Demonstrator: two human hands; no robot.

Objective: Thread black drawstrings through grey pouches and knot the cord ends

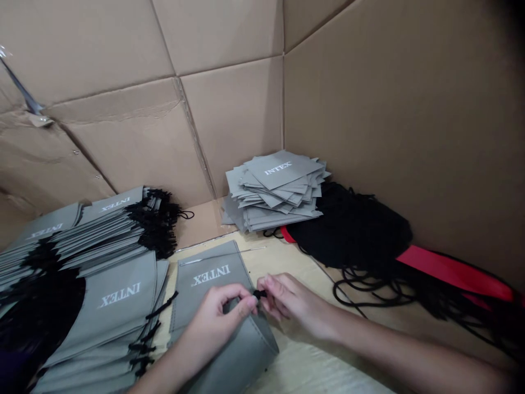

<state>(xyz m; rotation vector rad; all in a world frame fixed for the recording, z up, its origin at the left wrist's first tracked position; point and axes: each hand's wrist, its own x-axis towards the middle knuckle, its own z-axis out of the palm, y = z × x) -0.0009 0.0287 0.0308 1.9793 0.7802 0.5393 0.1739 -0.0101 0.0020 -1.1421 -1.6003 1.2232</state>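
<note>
My left hand (215, 323) pinches the edge of a grey fabric pouch (241, 353) between thumb and forefinger; the pouch curves below the hand. Right beside it, the closed fingers of my right hand (293, 301) grip a short black cord (259, 294) at the pouch's edge. Whether the cord is knotted is too small to tell. Beneath and beyond my left hand lies a flat grey pouch with upside-down INTEX print (211, 274). A thin metal needle-like tool (221, 255) rests across its far end.
Stacks of grey pouches with black cords (106, 230) fill the left side. A loose pile of grey pouches (279, 189) stands at the back corner. To its right lies a bundle of black cords (356, 224) with a red band (455, 271). Cardboard walls (233, 109) enclose the table.
</note>
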